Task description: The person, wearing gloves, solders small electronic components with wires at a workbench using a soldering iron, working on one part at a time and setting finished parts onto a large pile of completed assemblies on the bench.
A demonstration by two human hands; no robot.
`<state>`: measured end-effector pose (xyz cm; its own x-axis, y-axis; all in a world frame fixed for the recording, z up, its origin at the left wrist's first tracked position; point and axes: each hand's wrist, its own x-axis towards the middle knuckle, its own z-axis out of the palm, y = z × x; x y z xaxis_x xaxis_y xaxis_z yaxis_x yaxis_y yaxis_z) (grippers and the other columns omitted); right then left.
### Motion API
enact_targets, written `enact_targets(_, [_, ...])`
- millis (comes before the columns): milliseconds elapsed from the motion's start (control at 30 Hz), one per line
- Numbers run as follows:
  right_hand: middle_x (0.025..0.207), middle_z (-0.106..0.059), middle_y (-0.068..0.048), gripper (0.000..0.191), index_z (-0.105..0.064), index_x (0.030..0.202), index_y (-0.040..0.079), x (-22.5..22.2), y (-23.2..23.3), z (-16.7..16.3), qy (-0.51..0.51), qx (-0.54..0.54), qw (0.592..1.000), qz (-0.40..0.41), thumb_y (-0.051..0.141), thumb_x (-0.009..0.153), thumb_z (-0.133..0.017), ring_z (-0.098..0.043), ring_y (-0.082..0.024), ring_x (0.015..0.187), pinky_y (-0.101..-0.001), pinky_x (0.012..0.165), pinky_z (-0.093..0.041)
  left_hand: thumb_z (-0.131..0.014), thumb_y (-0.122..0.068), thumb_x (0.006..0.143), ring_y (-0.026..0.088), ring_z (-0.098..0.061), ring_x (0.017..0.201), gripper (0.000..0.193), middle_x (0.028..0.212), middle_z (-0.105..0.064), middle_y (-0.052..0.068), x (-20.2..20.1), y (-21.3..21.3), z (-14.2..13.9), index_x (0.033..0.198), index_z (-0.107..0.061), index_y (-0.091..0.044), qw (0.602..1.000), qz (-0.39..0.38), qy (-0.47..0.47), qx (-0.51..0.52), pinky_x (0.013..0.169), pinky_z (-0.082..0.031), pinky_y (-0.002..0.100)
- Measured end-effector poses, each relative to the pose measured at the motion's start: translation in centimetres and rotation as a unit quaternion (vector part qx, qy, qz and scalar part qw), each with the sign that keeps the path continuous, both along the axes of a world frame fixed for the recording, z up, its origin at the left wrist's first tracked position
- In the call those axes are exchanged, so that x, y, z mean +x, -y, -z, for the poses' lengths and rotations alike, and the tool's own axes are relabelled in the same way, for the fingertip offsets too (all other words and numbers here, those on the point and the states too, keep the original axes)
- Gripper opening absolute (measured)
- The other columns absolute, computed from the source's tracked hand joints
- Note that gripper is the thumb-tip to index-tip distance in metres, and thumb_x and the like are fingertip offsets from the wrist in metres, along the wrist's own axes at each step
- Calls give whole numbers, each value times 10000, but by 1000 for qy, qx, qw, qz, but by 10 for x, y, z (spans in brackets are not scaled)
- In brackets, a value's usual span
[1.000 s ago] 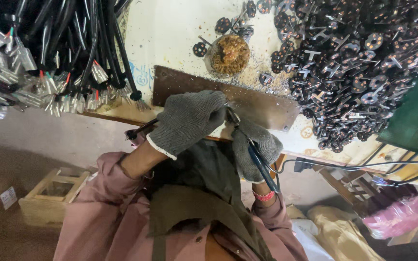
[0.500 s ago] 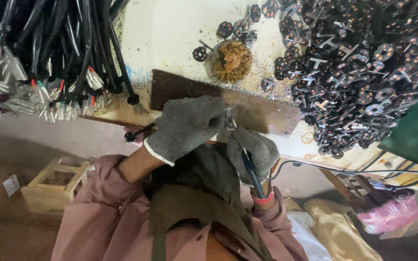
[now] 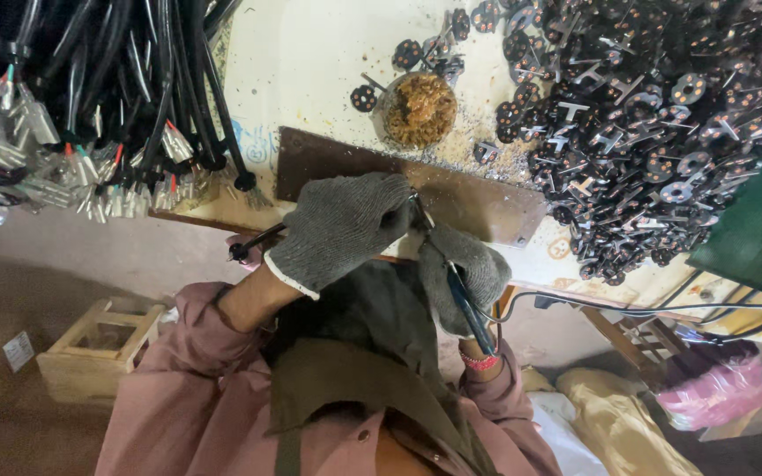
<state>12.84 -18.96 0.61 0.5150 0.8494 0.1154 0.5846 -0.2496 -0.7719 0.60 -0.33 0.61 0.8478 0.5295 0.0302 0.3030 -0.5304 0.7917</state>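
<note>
Both gloved hands meet at the near edge of the brown metal plate [image 3: 478,198] that lies on the pale counter [image 3: 310,62]. The right hand [image 3: 465,273], just below the plate's edge, is closed round a blue-handled soldering iron [image 3: 460,300]; its long axis runs on a slant, handle end toward the person's chest, tip pointing up at the plate, where it meets the left hand. The left hand [image 3: 341,225] lies over the plate's near edge, fingers curled shut on a thin black cable [image 3: 253,245] that sticks out from under the glove to the left of the plate; what sits under the fingertips I cannot make out. Beyond the plate stands a small round pot of brass wool [image 3: 421,107]. To the plate's right is a heap of small black round parts [image 3: 663,115]; to its left hang bundles of black cables with metal terminals [image 3: 90,132].
</note>
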Motion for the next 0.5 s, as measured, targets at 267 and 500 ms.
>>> enact_targets(267, [972, -748, -143, 308, -700, 1097, 49, 5, 5, 2, -64, -30, 997, -18, 77, 813, -817, -761, -316, 875, -390, 808, -602, -724, -204, 901, 339, -665, 639, 117, 785, -659, 96, 3, -3, 0, 889, -639, -123, 999, 14, -42, -18, 551, -515, 474])
enact_targets(500, [957, -742, -144, 292, -706, 1073, 55, 5, 10, 4, -2, -30, 999, -27, 85, 804, -813, -745, -333, 855, -398, 780, -587, -715, -187, 900, 348, -664, 673, 114, 803, -655, 93, -1, -4, 0, 888, -620, -124, 998, 11, -21, -50, 582, -511, 489])
